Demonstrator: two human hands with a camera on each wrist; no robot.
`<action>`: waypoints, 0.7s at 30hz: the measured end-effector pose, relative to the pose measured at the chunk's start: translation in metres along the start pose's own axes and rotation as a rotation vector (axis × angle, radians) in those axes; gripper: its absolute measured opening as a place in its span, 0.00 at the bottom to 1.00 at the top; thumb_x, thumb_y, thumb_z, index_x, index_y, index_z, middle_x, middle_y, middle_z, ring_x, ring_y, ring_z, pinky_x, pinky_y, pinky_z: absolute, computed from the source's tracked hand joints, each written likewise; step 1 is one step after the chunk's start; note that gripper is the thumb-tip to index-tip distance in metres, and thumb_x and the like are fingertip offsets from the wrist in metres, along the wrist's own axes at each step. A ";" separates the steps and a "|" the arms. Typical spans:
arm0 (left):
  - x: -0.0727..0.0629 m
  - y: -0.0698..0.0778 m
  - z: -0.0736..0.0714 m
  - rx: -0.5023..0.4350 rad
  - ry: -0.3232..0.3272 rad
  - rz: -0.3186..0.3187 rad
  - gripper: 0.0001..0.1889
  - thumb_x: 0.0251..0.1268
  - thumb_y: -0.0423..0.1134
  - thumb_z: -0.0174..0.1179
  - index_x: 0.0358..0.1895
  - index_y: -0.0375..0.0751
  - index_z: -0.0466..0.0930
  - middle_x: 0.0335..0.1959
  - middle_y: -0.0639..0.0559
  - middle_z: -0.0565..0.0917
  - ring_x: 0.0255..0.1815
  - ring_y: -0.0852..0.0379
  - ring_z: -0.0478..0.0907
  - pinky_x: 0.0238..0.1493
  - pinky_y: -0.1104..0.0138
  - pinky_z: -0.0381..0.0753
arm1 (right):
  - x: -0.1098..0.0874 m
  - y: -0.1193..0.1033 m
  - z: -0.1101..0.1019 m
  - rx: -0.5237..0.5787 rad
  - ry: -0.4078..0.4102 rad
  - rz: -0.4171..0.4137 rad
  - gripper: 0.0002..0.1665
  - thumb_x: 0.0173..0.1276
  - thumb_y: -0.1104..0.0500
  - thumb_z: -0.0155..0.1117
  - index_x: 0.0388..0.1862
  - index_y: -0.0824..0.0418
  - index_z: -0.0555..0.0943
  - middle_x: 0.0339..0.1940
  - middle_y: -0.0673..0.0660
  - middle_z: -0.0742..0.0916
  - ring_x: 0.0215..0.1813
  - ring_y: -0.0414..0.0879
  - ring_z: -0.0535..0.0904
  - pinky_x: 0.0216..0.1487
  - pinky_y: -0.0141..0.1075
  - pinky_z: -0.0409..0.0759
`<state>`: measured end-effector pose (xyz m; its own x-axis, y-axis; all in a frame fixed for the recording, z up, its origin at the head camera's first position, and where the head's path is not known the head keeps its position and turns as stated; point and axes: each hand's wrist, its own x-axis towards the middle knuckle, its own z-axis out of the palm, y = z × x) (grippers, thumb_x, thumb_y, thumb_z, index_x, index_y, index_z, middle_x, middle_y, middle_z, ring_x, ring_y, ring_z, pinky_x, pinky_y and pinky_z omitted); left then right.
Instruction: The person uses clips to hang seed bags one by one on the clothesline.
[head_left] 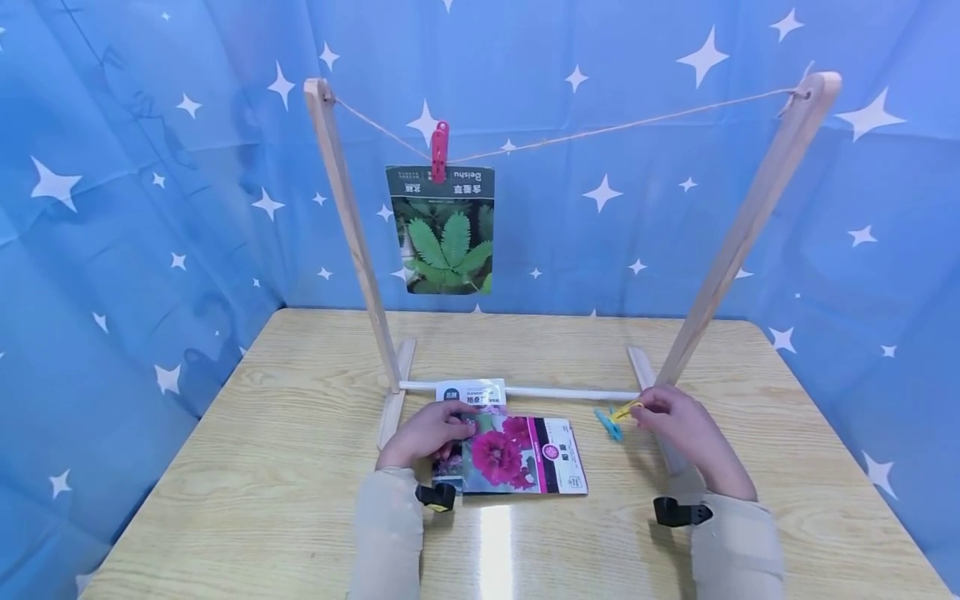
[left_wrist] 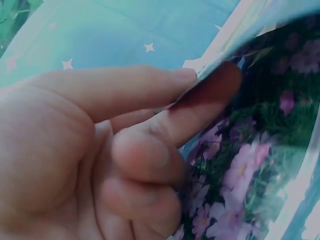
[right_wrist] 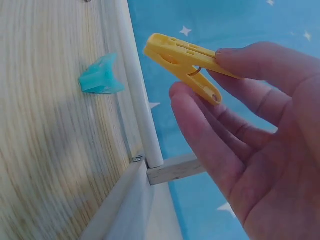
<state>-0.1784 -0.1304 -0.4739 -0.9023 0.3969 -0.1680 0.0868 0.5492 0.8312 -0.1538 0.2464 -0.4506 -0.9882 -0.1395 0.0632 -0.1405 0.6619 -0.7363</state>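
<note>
My left hand [head_left: 431,433] pinches the left edge of a seed packet with magenta flowers [head_left: 498,457] between thumb and index finger. Beneath it lies another packet with pinkish-purple flowers [left_wrist: 240,175], partly covered; its pale top [head_left: 487,390] shows at the back. In the right wrist view, a yellow clothespin [right_wrist: 182,62] is held by its handles between the thumb and fingers of my right hand [right_wrist: 255,115]. A turquoise clothespin [right_wrist: 100,77] lies on the table just beside that hand. A red clothespin [head_left: 439,152] clips a green-leaf packet [head_left: 446,237] to a string.
The string [head_left: 615,127] sags between two wooden posts, the left post [head_left: 354,233] and the right post [head_left: 750,225]. A white rod [head_left: 573,393] joins them low above the wooden table [head_left: 285,467]. Behind hangs a blue star-patterned cloth [head_left: 555,225].
</note>
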 end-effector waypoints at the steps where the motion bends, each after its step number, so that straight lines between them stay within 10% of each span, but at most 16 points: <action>1: 0.000 0.001 0.000 0.005 0.000 0.002 0.15 0.59 0.44 0.57 0.50 0.51 0.76 0.22 0.53 0.76 0.15 0.60 0.70 0.24 0.64 0.74 | 0.000 0.000 0.000 -0.012 0.005 0.002 0.16 0.63 0.47 0.56 0.34 0.60 0.78 0.34 0.54 0.77 0.33 0.48 0.71 0.32 0.37 0.69; 12: -0.001 0.012 0.009 -0.176 -0.050 -0.042 0.12 0.58 0.40 0.57 0.45 0.45 0.70 0.25 0.44 0.77 0.19 0.49 0.77 0.23 0.59 0.78 | -0.001 -0.014 -0.005 -0.003 0.176 -0.006 0.22 0.63 0.41 0.52 0.40 0.57 0.78 0.47 0.57 0.79 0.44 0.51 0.75 0.40 0.43 0.72; 21: 0.000 0.019 0.012 -0.258 -0.108 0.019 0.12 0.61 0.36 0.55 0.46 0.43 0.68 0.30 0.44 0.80 0.23 0.46 0.79 0.27 0.57 0.80 | -0.001 -0.025 -0.007 0.046 0.340 -0.001 0.21 0.63 0.42 0.53 0.40 0.56 0.80 0.50 0.55 0.78 0.36 0.38 0.77 0.33 0.26 0.73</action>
<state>-0.1723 -0.1115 -0.4646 -0.8502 0.4890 -0.1949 -0.0192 0.3412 0.9398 -0.1496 0.2357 -0.4275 -0.9529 0.1189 0.2789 -0.1459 0.6266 -0.7656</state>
